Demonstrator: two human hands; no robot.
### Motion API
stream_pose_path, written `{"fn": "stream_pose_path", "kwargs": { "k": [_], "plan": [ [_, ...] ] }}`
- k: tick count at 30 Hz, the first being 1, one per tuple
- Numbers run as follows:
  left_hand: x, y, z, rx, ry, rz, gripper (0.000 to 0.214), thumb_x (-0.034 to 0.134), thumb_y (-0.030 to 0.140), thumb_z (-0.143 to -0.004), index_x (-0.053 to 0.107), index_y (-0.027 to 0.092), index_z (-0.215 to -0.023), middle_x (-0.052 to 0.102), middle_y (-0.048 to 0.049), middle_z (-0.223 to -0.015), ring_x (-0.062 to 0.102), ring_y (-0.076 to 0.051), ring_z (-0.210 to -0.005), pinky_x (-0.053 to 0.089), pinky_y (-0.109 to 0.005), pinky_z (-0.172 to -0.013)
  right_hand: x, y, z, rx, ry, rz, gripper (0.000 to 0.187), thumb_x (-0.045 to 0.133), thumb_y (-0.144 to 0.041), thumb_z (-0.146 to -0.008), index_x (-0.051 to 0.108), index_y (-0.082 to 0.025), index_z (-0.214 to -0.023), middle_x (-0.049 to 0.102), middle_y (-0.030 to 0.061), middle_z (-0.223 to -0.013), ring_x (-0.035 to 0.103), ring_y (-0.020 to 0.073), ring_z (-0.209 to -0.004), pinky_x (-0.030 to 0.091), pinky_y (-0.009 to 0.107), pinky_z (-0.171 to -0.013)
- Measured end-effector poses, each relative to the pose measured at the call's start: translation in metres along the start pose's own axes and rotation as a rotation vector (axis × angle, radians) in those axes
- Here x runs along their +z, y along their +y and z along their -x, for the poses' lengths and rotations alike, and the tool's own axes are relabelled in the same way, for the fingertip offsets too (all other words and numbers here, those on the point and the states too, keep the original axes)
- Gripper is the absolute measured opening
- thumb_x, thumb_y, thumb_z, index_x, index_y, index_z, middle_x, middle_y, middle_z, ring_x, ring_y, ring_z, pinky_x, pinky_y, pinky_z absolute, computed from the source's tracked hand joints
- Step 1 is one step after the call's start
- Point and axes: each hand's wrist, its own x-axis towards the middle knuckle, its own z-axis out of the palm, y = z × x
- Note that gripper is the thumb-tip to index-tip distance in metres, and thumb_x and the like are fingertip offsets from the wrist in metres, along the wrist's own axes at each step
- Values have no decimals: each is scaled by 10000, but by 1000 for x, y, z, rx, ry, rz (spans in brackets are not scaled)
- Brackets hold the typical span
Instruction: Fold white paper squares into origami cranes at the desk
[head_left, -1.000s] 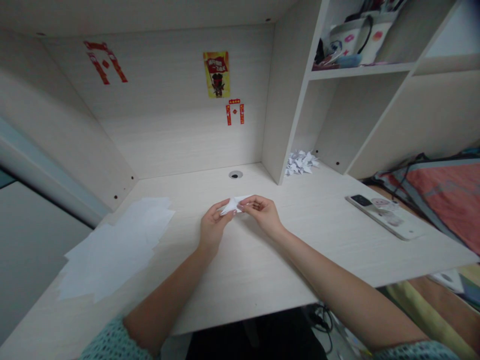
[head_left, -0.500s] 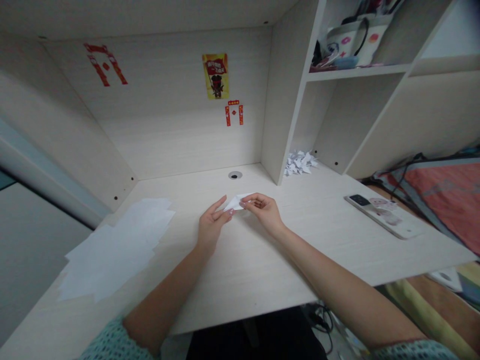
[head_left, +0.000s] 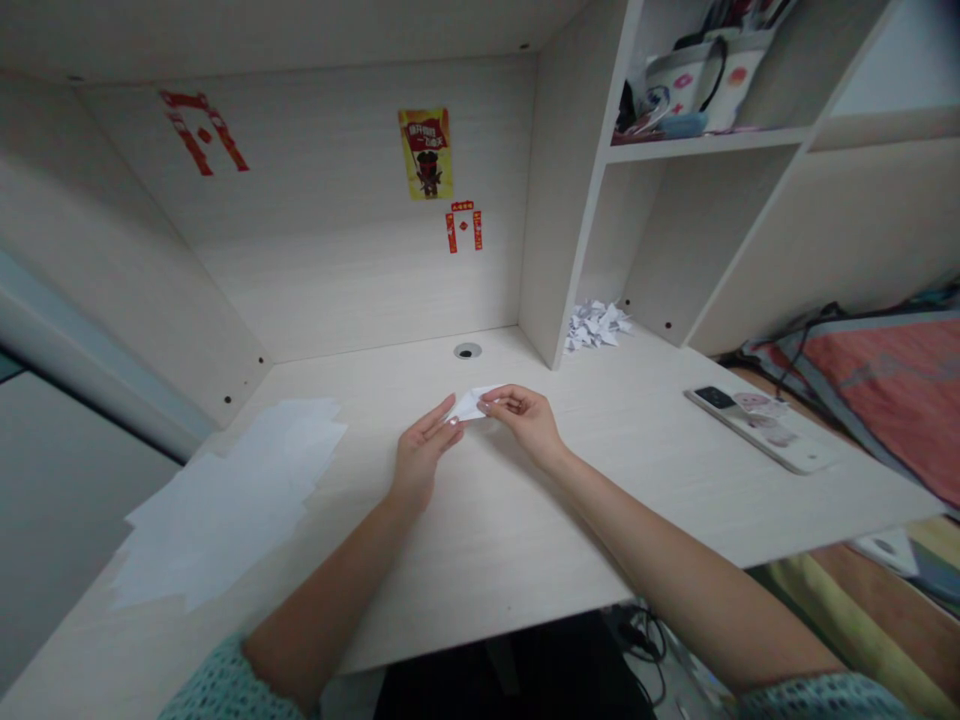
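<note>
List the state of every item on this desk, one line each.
Right hand: pinching the small folded white paper
Left hand: open, fingertips at the paper's edge
Loose rectangular white paper sheets: lying flat, overlapping
Heap of small folded white paper pieces: piled against the shelf panel
Flat white rectangular device with dark top patch: lying flat on the desk

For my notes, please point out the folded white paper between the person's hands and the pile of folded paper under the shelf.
Folded white paper (head_left: 466, 406): head view, on its exposed middle, between the hands.
Pile of folded paper (head_left: 596, 327): head view, on the middle of the pile.
</note>
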Motion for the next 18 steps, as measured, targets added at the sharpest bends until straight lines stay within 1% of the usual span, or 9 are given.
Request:
{"fn": "stream_pose_path", "kwargs": {
  "k": [2,4,6,7,9,12,18],
  "plan": [
    [1,2,1,7,-17,-14,573,693,271,-678,528,195,-1221,684,-54,-1008,628,-139,-888,427,-288,-920,-1,0,-1,-8,4,10,198,720,-318,-626,660,-177,-751,646,9,-657,568,119,-596,432,244,-593],
    [2,3,2,10,-41,-29,651,694,287,-680,458,197,-1280,696,-53,-975,626,-150,-913,418,-305,-935,-3,0,-1,-25,11,27,196,713,-325,-633,654,-179,-751,641,10,-660,564,123,-596,430,249,-593],
    [3,4,3,-1,-61,-54,731,707,291,-669,393,195,-1322,705,-55,-942,623,-158,-930,407,-322,-947,-4,1,-2,-43,18,48,192,703,-328,-644,648,-182,-756,637,11,-672,561,126,-602,429,252,-596],
    [3,4,3,-10,-61,-70,750,714,290,-661,385,191,-1327,707,-59,-933,624,-162,-931,406,-327,-948,-5,1,-2,-48,22,59,192,699,-330,-648,644,-184,-759,636,12,-678,560,128,-607,429,252,-599],
    [2,4,2,-31,-34,-95,731,723,293,-649,422,179,-1305,709,-68,-918,630,-167,-917,415,-329,-937,-5,1,-3,-50,30,72,197,695,-336,-650,638,-184,-763,634,12,-684,558,130,-613,428,253,-603],
    [1,3,1,-44,17,-92,648,713,306,-660,491,171,-1254,714,-73,-881,640,-162,-888,436,-320,-915,-5,0,-3,-48,40,78,201,698,-337,-644,632,-183,-755,630,11,-681,552,129,-610,422,251,-600],
    [0,5,0,-31,28,-84,560,695,285,-681,537,161,-1203,712,-67,-874,649,-155,-865,439,-322,-917,-5,2,-4,-38,37,53,184,694,-313,-649,634,-179,-759,617,3,-666,532,115,-587,399,239,-578]
  ]
}}
